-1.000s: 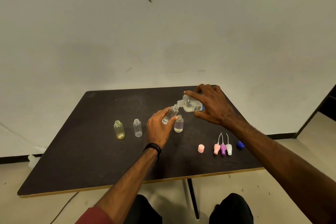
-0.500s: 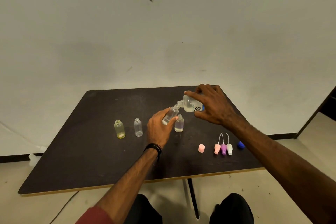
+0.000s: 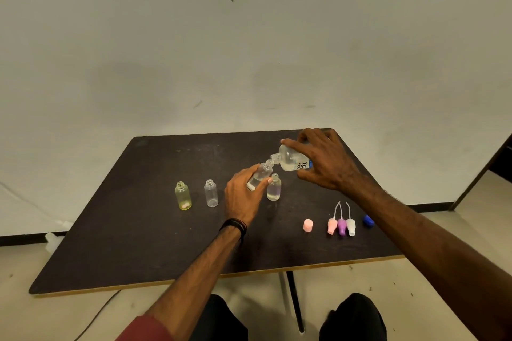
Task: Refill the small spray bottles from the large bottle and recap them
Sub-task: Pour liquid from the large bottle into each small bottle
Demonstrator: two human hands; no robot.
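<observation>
My right hand (image 3: 324,163) grips the large clear bottle (image 3: 291,159), tipped on its side with its mouth pointing left. Its mouth meets the neck of a small clear bottle (image 3: 259,176) that my left hand (image 3: 242,196) holds tilted above the table. A second small clear bottle (image 3: 274,188) with some liquid stands upright just right of my left hand. Further left stand an uncapped clear bottle (image 3: 211,193) and a yellow-tinted bottle (image 3: 183,196).
On the dark table (image 3: 138,230) at the front right lie a pink cap (image 3: 308,225), three spray tops in pink (image 3: 331,225), purple (image 3: 341,226) and white (image 3: 351,226), and a blue cap (image 3: 368,220). A white wall rises behind. My knees show under the front edge.
</observation>
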